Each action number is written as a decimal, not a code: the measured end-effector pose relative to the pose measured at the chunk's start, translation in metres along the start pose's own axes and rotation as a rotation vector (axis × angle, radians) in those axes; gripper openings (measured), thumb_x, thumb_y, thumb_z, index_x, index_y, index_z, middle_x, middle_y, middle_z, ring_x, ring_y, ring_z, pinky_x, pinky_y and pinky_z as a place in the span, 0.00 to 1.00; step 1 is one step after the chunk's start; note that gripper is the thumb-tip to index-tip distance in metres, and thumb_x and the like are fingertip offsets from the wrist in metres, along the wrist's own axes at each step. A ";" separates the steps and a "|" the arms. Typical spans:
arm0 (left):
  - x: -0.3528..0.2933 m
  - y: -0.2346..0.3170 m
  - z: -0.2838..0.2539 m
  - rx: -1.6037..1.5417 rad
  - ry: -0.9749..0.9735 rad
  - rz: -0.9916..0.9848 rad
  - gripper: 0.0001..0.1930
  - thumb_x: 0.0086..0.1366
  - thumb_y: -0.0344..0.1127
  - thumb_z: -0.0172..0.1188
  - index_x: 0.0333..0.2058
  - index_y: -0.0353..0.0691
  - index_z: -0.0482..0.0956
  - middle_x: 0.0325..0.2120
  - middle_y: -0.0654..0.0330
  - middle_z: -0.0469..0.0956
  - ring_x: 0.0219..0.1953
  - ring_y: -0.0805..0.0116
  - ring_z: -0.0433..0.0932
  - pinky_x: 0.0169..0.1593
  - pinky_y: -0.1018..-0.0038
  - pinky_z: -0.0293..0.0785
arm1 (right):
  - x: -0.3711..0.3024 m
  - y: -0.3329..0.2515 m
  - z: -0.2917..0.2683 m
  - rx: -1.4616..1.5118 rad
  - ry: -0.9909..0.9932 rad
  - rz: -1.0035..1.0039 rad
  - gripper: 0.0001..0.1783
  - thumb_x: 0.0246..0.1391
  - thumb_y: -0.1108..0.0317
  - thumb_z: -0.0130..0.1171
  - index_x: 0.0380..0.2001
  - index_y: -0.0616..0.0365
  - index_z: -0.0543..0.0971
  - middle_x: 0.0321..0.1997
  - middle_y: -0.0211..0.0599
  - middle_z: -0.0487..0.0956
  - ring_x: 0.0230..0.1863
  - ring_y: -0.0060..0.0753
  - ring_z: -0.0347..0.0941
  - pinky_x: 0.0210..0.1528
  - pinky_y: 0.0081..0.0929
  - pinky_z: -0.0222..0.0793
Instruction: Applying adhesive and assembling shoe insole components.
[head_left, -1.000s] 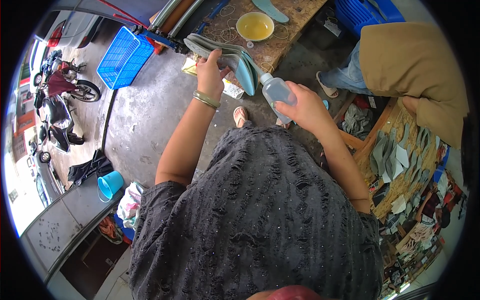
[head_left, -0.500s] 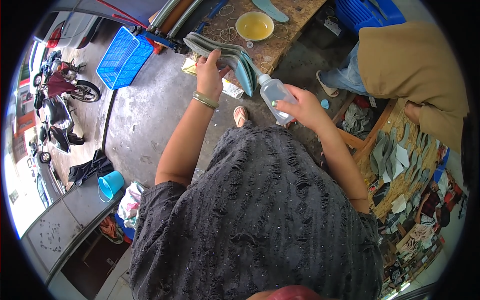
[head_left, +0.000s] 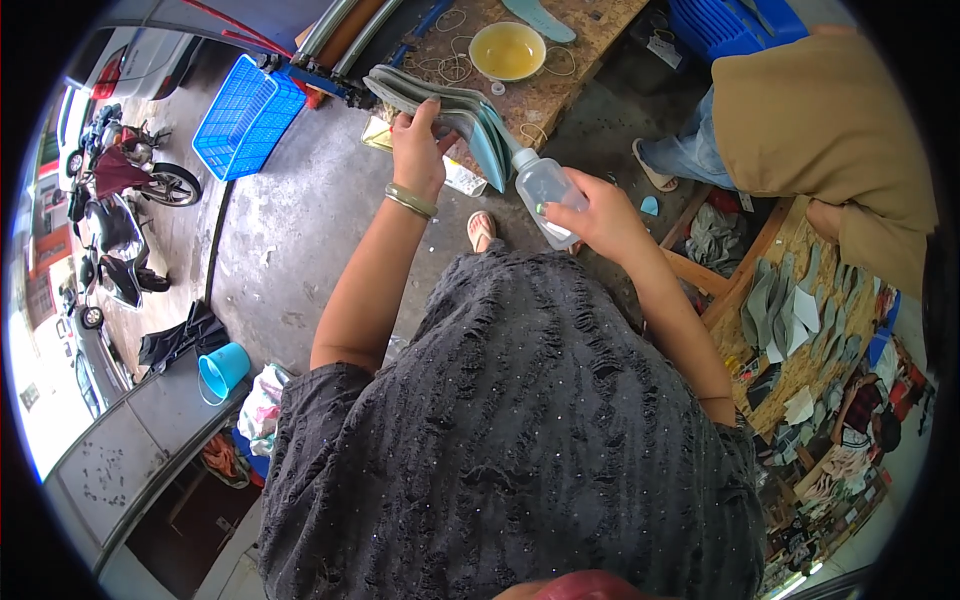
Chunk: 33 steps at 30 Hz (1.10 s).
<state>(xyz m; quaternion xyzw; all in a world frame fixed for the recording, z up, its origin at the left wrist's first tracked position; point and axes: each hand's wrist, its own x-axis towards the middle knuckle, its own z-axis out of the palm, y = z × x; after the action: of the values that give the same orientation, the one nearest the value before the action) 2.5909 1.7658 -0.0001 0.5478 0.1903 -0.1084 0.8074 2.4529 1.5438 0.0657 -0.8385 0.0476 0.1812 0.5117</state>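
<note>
In the head view, we take the bowl (head_left: pixel 477 50) as landmark: round, smooth, pale-walled, holding clear yellow liquid on a worn, rough wooden bench (head_left: pixel 600 38). Nearer us than the bowl and to its left, our left hand (head_left: pixel 420 150) grips a stack of thin, curved insole-shaped pieces (head_left: pixel 440 97), grey and teal, fanned at the near end. Nearer us and slightly right of the bowl, our right hand (head_left: pixel 598 212) is wrapped around a translucent plastic bottle (head_left: pixel 540 185), its slim nozzle tilted toward the stack's edge; we cannot tell what fills it. Well left of the bowl stands a blue lattice crate (head_left: pixel 247 115); farther left and nearer us, a smooth light-blue bucket (head_left: pixel 224 368).
</note>
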 end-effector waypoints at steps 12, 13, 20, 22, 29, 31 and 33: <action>0.000 0.002 0.001 -0.031 -0.053 -0.006 0.07 0.64 0.33 0.53 0.39 0.40 0.71 0.36 0.59 0.78 0.37 0.68 0.78 0.38 0.64 0.79 | 0.000 0.000 0.000 0.188 -0.058 0.047 0.28 0.48 0.55 0.62 0.50 0.59 0.74 0.36 0.35 0.79 0.32 0.25 0.75 0.32 0.23 0.72; 0.000 0.002 0.001 -0.027 -0.065 0.002 0.06 0.64 0.33 0.53 0.39 0.40 0.71 0.36 0.59 0.78 0.36 0.68 0.78 0.38 0.64 0.79 | -0.001 0.000 0.002 0.188 -0.058 0.047 0.28 0.48 0.55 0.62 0.50 0.59 0.74 0.36 0.35 0.79 0.32 0.25 0.75 0.32 0.23 0.72; 0.001 0.002 0.003 0.011 -0.022 0.032 0.07 0.64 0.33 0.53 0.39 0.40 0.71 0.35 0.60 0.78 0.37 0.69 0.77 0.39 0.64 0.78 | -0.006 -0.012 0.014 -0.355 0.241 -0.031 0.34 0.42 0.53 0.64 0.51 0.61 0.73 0.46 0.53 0.76 0.45 0.52 0.75 0.44 0.40 0.72; 0.001 0.003 0.003 0.031 -0.025 0.025 0.07 0.64 0.33 0.53 0.40 0.40 0.70 0.36 0.59 0.78 0.37 0.69 0.77 0.40 0.64 0.78 | -0.004 -0.007 0.016 -0.389 0.260 -0.030 0.34 0.42 0.52 0.64 0.50 0.62 0.73 0.46 0.53 0.76 0.45 0.52 0.75 0.45 0.40 0.72; -0.001 0.001 0.000 -0.030 -0.054 -0.040 0.08 0.64 0.33 0.53 0.40 0.39 0.71 0.36 0.59 0.78 0.37 0.68 0.77 0.39 0.65 0.78 | 0.000 0.001 0.000 0.477 -0.135 0.212 0.27 0.48 0.58 0.62 0.49 0.61 0.75 0.37 0.33 0.78 0.35 0.19 0.73 0.32 0.20 0.70; -0.002 0.001 -0.001 -0.047 -0.094 -0.066 0.08 0.64 0.34 0.53 0.40 0.39 0.71 0.36 0.59 0.78 0.37 0.68 0.77 0.39 0.64 0.78 | -0.001 0.003 -0.001 0.496 -0.142 0.212 0.27 0.49 0.58 0.62 0.49 0.62 0.75 0.37 0.31 0.78 0.34 0.16 0.72 0.31 0.18 0.69; 0.000 0.000 -0.003 -0.033 -0.086 -0.074 0.08 0.64 0.34 0.53 0.40 0.39 0.72 0.36 0.59 0.78 0.37 0.68 0.77 0.40 0.64 0.78 | -0.002 0.005 0.000 0.420 -0.123 0.170 0.27 0.48 0.57 0.63 0.50 0.60 0.74 0.38 0.32 0.79 0.35 0.18 0.73 0.31 0.19 0.70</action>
<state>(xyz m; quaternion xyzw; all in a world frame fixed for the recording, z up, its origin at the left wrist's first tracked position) 2.5904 1.7689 -0.0012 0.5217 0.1775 -0.1586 0.8193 2.4502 1.5414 0.0623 -0.6942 0.1235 0.2603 0.6596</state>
